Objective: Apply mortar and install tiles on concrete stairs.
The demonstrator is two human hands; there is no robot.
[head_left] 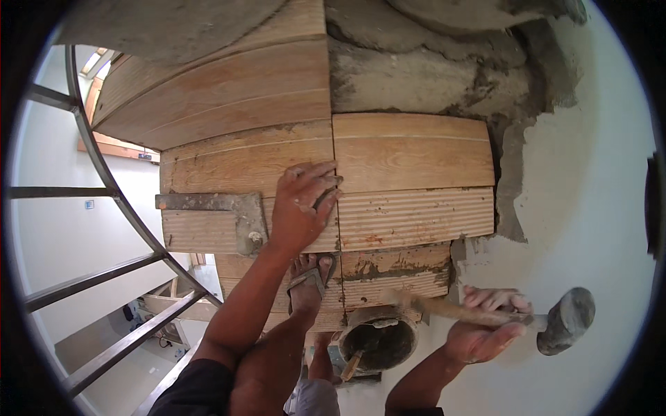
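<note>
My left hand [305, 201] rests on the wood-look step tiles at a seam, fingers apart and slightly bent, beside the right-hand tile [409, 152] with its grooved front strip [416, 218]. A stained metal square [201, 201] lies on the tile left of it. My right hand [485, 333], at lower right, grips the wooden handle of a rubber mallet [565, 319], its dark head held off to the right over the pale wall side. A bucket of grey mix [374, 340] with a wooden-handled tool in it stands below the tiles.
Rough mortar [430, 76] covers the step above, beside tiled treads [222, 97]. A metal railing [139, 222] curves along the left over a drop. A pale plastered wall [596, 173] is on the right. My sandalled foot [309, 284] is on the lower tread.
</note>
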